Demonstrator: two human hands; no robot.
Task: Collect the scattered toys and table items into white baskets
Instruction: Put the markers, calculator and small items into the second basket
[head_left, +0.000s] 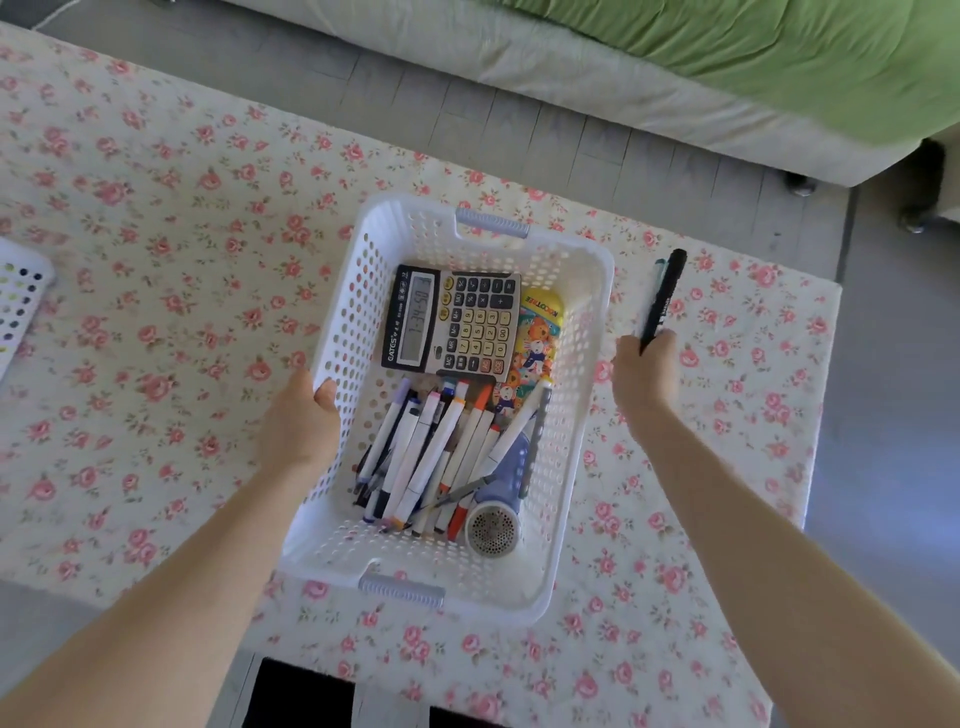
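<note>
Your left hand grips the white basket's rim at 9 o'clock, thumb inside the wall. The basket stands on the flowered cloth. Your right hand, just beside the basket at 3 o'clock, is curled round a black marker pointing toward 12. Hold the basket firm, lift the marker over the rim, and lay it along the pens at 6 o'clock, clear of the calculator.
</note>
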